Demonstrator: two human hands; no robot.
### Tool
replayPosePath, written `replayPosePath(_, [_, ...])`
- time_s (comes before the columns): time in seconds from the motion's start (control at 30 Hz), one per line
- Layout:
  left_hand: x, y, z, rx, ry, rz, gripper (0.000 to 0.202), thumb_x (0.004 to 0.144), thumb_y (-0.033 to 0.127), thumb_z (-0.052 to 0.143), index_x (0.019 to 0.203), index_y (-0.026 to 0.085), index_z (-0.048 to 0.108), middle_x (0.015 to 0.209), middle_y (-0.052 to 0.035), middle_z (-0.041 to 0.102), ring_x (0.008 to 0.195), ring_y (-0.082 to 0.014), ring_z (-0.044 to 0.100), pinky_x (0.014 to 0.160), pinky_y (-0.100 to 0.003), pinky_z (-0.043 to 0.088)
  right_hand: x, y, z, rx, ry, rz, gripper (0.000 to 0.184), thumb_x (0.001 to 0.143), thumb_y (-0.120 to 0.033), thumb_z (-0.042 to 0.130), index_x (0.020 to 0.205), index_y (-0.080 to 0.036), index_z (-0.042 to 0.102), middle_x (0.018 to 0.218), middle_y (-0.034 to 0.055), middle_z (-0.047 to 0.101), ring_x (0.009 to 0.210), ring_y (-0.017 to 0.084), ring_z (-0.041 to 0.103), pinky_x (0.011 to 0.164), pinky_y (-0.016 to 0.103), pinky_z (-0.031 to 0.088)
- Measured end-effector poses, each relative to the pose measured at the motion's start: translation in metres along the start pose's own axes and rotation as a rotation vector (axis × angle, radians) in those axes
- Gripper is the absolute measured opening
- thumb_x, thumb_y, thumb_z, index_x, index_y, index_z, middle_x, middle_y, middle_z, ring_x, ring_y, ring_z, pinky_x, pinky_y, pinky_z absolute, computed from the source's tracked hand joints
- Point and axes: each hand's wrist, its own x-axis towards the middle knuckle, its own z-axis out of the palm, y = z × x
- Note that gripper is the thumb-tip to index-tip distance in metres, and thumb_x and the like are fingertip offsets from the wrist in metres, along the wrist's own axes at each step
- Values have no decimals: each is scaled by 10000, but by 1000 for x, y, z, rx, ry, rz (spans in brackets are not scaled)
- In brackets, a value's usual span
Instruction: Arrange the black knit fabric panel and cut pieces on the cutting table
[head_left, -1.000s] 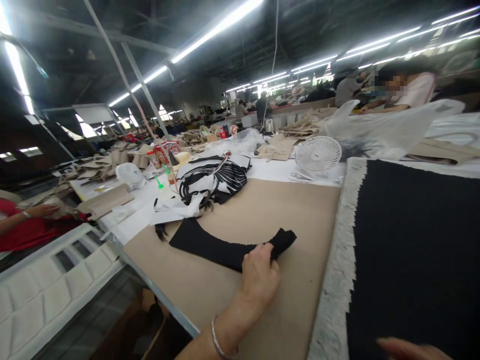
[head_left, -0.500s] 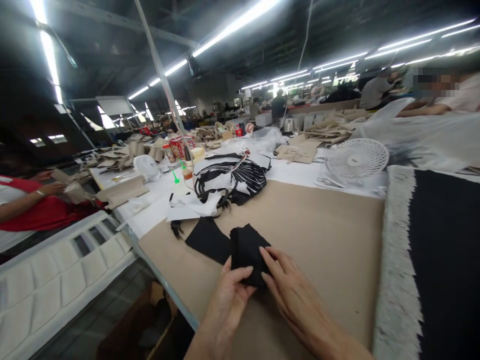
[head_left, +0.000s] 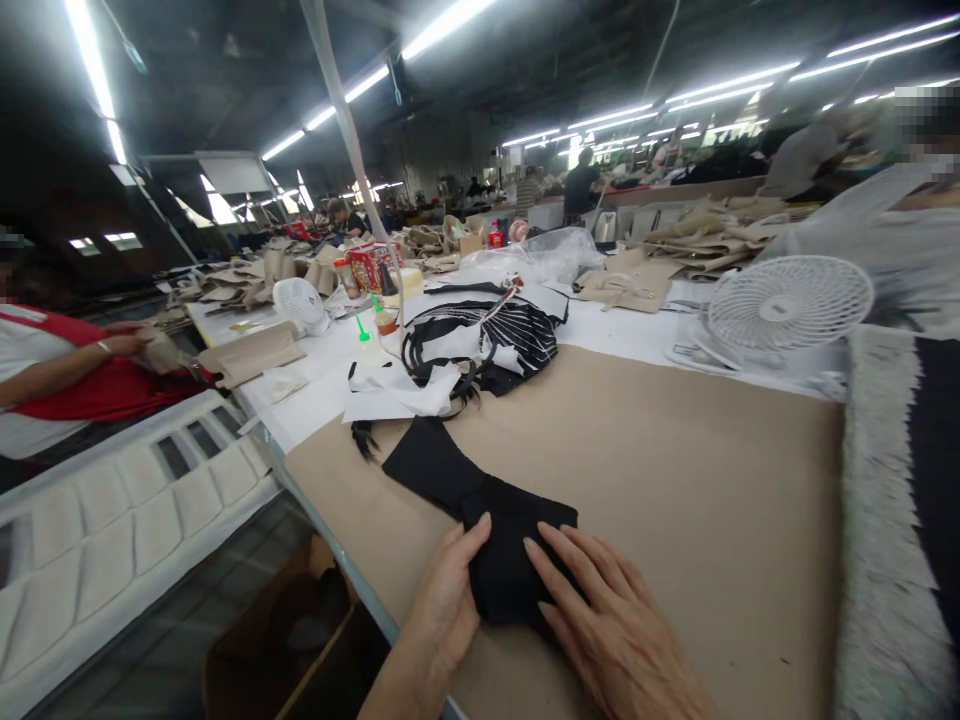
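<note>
1. My left hand (head_left: 439, 605) grips the near, left-hand part of the black cloth (head_left: 517, 560), thumb on top. The fingers of my right hand (head_left: 611, 620) lie open and slightly spread over its right side, pressing nothing between them.
2. From both sets of fingers, the cloth's long strip reaches away and leftward, its far end slanting toward the table's left edge. My left hand is the nearer to that end. Layers overlap under my fingers; I cannot tell whether it is one folded piece or two.
3. The cloth lies on a smooth brown sheet (head_left: 697, 460), toward the left edge of the white table (head_left: 637, 345).
4. Just beyond the strip's far end sits a tangled black-and-white bundle (head_left: 529, 345). A white fan (head_left: 784, 305) stands farther off, to the right.
5. Past the left edge, a person in a red apron (head_left: 97, 370) handles material. Tube lights (head_left: 450, 25) cross the dark workshop ceiling.
</note>
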Motion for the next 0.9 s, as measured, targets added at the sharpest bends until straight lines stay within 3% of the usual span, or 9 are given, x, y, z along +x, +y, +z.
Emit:
replayPosePath(0.23, [0,-2,0,-47,30,70,428,779,314,717,1152,116,652,1173,-132,704,1128,-270,632,1055,-390,445,14,-11,9,-40,-21,-8,440,975,-214,380,1399,-155,482,1459,112,417,1302,334,384,1064,532,197])
replayPosePath(0.57, [-1,-2,0,-39,11,70,424,735,363,749,1075,117,683,1106,-132,727,1155,-291,610,1054,-401,430,2,-6,-2,-75,26,-128,381,947,-189,420,1292,-159,580,1374,101,518,1248,293,462,1154,504,118])
replayPosePath(0.77, [-2,-1,1,-58,14,64,423,711,352,770,1057,122,691,1108,-134,725,1132,-289,622,1019,-385,454,13,-15,5,86,65,-55,344,1018,-249,370,1248,-195,621,1317,71,572,1232,245,482,1140,413,186])
replayPosePath(0.9, [-1,-1,1,-70,-18,89,410,719,344,761,1052,115,691,1094,-142,727,1099,-287,637,996,-387,467,6,-13,2,106,58,-159,348,987,-168,385,1225,-176,639,1281,88,594,1209,260,498,1084,415,263])
